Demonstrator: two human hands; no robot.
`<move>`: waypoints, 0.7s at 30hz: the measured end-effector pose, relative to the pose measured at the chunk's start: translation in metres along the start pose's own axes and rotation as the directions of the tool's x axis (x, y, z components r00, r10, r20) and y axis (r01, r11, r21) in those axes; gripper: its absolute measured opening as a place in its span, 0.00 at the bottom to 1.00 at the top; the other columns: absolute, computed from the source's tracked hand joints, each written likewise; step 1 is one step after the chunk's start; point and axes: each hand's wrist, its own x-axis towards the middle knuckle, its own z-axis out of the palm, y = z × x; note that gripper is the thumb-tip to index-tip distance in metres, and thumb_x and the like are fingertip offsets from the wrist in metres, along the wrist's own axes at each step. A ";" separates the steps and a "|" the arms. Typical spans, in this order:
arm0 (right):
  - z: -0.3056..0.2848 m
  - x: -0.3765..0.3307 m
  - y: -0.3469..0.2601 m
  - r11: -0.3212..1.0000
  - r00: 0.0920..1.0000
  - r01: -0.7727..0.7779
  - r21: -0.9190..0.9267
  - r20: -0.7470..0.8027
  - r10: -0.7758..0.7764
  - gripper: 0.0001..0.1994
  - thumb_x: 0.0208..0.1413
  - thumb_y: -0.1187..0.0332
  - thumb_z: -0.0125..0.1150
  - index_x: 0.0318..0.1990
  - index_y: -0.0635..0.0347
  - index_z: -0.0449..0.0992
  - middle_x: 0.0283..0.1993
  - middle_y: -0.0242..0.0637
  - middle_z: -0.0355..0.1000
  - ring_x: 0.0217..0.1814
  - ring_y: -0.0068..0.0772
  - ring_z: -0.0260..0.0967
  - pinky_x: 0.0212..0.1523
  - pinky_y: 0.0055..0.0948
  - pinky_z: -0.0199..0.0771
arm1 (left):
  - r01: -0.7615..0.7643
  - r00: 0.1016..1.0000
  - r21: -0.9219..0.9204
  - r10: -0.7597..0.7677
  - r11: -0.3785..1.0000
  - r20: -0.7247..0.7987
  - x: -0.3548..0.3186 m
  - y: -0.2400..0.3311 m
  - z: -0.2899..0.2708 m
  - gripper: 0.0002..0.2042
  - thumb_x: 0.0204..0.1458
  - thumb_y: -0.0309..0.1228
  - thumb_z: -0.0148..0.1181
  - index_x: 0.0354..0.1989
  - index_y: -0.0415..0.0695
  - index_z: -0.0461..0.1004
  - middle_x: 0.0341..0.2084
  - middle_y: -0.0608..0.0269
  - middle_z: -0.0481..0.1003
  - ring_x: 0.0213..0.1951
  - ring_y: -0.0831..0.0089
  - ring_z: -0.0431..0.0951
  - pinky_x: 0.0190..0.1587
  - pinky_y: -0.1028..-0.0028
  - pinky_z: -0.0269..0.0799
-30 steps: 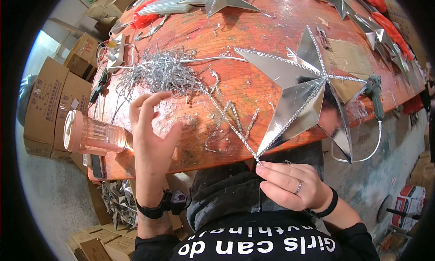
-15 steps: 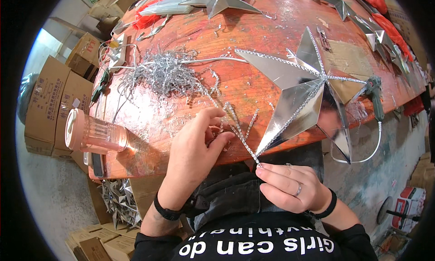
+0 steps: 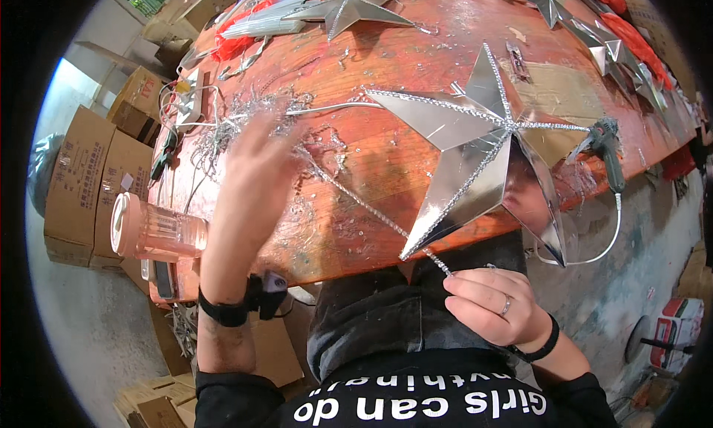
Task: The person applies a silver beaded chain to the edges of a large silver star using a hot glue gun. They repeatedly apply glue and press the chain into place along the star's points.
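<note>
Right hand (image 3: 499, 309) past tabletop's near edge (image 3: 356, 259), open floor (image 3: 594, 302) to its right, fingers clamped on silver trim (image 3: 359, 200). Trim's long axis slants forward-left across tabletop toward tinsel tangle (image 3: 223, 135); left hand (image 3: 256, 177) blurred, cannot tell its fingers' state.

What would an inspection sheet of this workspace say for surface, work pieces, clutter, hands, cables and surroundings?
Surface: reddish-brown wooden table, strewn with small silvery bits.
Work pieces: mirror-silver five-pointed star with glittering trim along ridges; thin glittering silver strand; tangled silver strand heap.
Clutter: clear cup with pink lid at the table's left; another silver star on the far side; dark green gun-shaped tool beside the nearer star.
Hands: right hand pinches the thin strand; left hand is blurred over the heap, grip unclear.
Cables: white cable hangs from the gun-shaped tool past the table edge.
Surroundings: brown cardboard boxes at left; red-and-white box on the floor at right.
</note>
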 end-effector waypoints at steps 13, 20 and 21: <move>-0.074 -0.020 -0.022 0.697 0.782 -0.389 0.602 -0.184 0.595 0.06 0.53 0.79 0.59 0.38 0.67 0.72 0.30 0.39 0.73 0.29 0.28 0.73 0.31 0.22 0.72 | 0.017 0.999 -0.212 -0.006 0.977 0.052 -0.006 0.022 -0.018 0.05 0.47 0.27 0.62 0.30 0.39 0.77 0.36 0.55 0.78 0.37 0.58 0.78 0.40 0.68 0.72; -0.081 0.016 -0.044 0.383 0.591 -0.463 0.799 -0.044 0.806 0.06 0.55 0.77 0.59 0.38 0.70 0.72 0.39 0.40 0.71 0.32 0.20 0.71 0.32 0.16 0.68 | -0.202 0.975 -0.547 0.117 0.812 -0.186 0.009 0.101 -0.071 0.06 0.40 0.24 0.68 0.27 0.39 0.78 0.26 0.58 0.77 0.29 0.67 0.78 0.31 0.73 0.72; -0.083 0.016 -0.044 0.392 0.593 -0.483 0.783 -0.037 0.804 0.05 0.55 0.77 0.59 0.37 0.70 0.73 0.41 0.40 0.70 0.32 0.20 0.70 0.32 0.15 0.68 | -0.184 0.983 -0.667 0.140 0.722 -0.119 0.010 0.112 -0.068 0.08 0.43 0.30 0.66 0.27 0.38 0.76 0.27 0.55 0.77 0.30 0.68 0.77 0.34 0.73 0.70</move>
